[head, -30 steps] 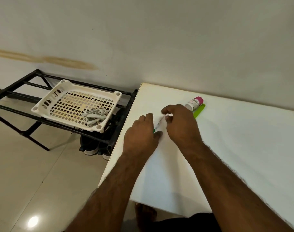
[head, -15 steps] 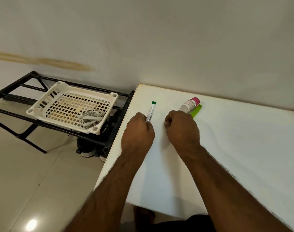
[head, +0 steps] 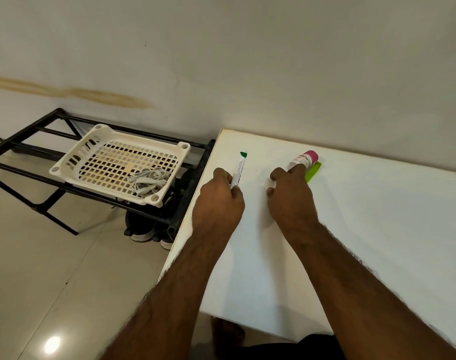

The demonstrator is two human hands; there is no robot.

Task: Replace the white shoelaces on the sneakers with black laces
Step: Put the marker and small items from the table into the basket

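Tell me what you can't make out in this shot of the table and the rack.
- Sneakers, head view: mostly hidden under the black rack; laces unseen.
- Small bottle: label print too small to read.
- Green item: partly covered by the bottle and the right hand.
- Marker: lower end hidden in the left hand.
- Right hand's fingertips: curled under, hidden.

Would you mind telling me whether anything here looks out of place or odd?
The wall carries a long brownish streak above the black rack, like a stain. The white laces lie bunched in the basket. Nothing looks spilled or broken.
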